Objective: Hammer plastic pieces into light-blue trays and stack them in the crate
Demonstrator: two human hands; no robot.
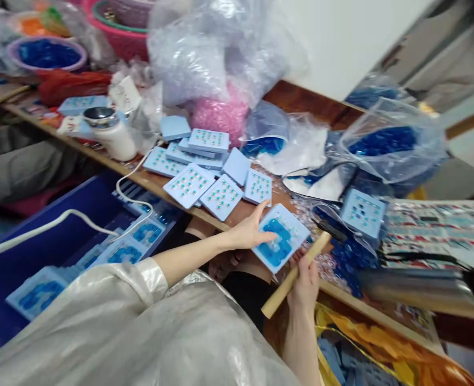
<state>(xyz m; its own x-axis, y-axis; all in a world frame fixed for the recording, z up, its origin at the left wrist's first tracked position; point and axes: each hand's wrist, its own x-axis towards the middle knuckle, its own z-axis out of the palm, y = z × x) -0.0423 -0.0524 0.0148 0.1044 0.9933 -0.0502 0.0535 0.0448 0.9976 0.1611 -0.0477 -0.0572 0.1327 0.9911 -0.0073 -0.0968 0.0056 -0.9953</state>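
Note:
My left hand (pixel 248 230) lies with spread fingers across a corner of a square light-blue plate (pixel 291 222), whose face carries a patch of darker blue material (pixel 275 245). The plate juts past the table's edge. My right hand (pixel 306 285) grips a pale wooden stick (pixel 288 284) just under the plate's lower edge, and its thumb reaches the plate. A translucent silvery plastic sleeve (pixel 140 284) covers my left arm above the wrist. Several light-blue plates dotted with small turquoise studs (pixel 204 185) lie on the wooden table (pixel 172 188) just beyond my left hand.
A dark blue bin (pixel 52 257) holding light-blue plates sits left, crossed by a white cord (pixel 66 216). Behind stand a white jar (pixel 110 134), bubble-wrap bags (pixel 188 53) and a purple basin of blue pieces (pixel 46 53). A bag of blue pieces (pixel 393 142) and a blurred metal bar (pixel 413 284) lie right.

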